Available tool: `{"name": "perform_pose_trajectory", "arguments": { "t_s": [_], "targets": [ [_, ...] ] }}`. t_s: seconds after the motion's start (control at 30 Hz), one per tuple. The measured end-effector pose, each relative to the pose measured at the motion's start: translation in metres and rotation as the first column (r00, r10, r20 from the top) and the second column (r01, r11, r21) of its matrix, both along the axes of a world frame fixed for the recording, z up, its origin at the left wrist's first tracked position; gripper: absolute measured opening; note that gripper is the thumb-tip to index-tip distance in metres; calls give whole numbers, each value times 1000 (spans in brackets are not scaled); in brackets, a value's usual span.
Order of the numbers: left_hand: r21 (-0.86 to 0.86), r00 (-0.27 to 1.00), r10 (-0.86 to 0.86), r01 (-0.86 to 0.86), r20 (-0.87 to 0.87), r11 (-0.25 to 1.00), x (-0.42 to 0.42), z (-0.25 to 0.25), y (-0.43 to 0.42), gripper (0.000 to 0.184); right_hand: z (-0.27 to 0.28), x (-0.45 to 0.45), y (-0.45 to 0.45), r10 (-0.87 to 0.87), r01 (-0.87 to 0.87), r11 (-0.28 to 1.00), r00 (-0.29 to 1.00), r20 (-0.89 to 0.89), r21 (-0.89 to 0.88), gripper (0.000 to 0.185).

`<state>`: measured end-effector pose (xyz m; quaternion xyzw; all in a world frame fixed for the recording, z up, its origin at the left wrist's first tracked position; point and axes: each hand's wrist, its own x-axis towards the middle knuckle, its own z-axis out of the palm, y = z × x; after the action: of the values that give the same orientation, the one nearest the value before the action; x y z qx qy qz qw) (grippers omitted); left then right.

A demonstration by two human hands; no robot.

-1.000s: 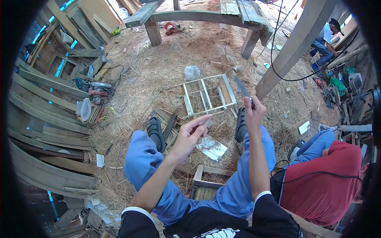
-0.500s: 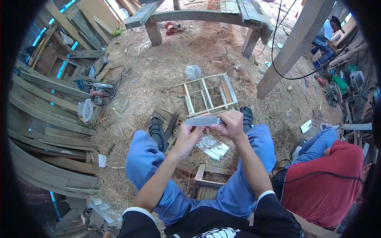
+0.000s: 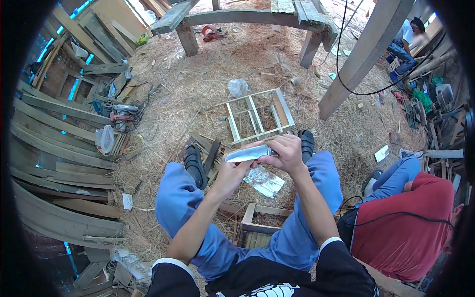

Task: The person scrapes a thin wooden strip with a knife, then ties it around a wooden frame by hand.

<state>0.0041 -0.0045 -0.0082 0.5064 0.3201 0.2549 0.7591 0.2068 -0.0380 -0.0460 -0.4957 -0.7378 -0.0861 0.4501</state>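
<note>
My right hand (image 3: 287, 152) is closed round the handle of a knife (image 3: 247, 153), whose broad grey blade points left. Under and behind the blade, my left hand (image 3: 231, 173) has its fingers closed, and what they pinch is hidden by the knife. Both hands are close together above my lap. Beyond them a small wooden frame (image 3: 233, 123) with crossbars lies on the straw-covered floor. A white sheet (image 3: 264, 182) is on the floor between my feet, and a wooden box (image 3: 260, 228) stands between my legs.
A person in a red shirt (image 3: 401, 227) sits close on my right; another person (image 3: 403, 49) is at the far right. A wooden post (image 3: 363, 59) and a bench (image 3: 242, 19) stand ahead. Planks (image 3: 64, 163) and a power saw (image 3: 122, 116) are at left.
My right hand has brought the raised knife down and left to my left hand. The left fingers, apart at first, have closed. The blade has since shifted slightly left and down.
</note>
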Motion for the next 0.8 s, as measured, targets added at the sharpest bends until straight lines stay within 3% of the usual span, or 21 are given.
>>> {"name": "perform_pose_trajectory", "arguments": {
  "t_s": [0.57,0.8],
  "targets": [
    [56,999,-40,40,4,998,-1,8,-1,37,2,9,-1,-66,54,993,992,110,107,52],
    [24,998,20,-21,52,999,-9,3,5,22,6,27,-4,-174,167,983,979,110,71,52]
  ]
}}
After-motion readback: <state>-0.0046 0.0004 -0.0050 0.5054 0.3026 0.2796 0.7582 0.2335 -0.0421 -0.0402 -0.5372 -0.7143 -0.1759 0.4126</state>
